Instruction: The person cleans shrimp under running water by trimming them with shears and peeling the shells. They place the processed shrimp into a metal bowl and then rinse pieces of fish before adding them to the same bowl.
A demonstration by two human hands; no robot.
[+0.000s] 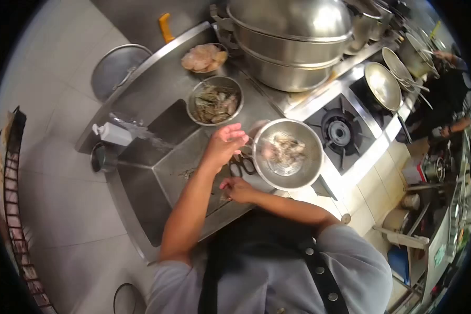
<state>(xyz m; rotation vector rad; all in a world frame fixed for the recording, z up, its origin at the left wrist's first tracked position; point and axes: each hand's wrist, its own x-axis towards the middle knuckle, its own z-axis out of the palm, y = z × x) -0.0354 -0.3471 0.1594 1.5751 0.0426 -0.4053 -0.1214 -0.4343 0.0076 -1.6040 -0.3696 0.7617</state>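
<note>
My left hand [226, 145] is raised over the sink edge, fingers stretched out and nothing visible in them, near a metal bowl of shrimp [214, 103]. Lower down, over the sink's near side, my right hand [237, 189] has its fingers curled together; what they hold is too small to name. Black-handled scissors [242, 165] lie between the hands and a larger steel bowl [313, 170], which contains pale shrimp pieces [287, 149]. Behind the shrimp bowl sits a smaller bowl of pale pinkish pieces [203, 58]. Small scraps [187, 174] lie in the sink [165, 180].
A large stacked steamer [293, 49] rises behind the bowls. To the right are a gas burner [339, 131] and a wok [383, 86]. A white pump bottle [112, 133] is on the left. At the far right, part of another person [463, 118] shows.
</note>
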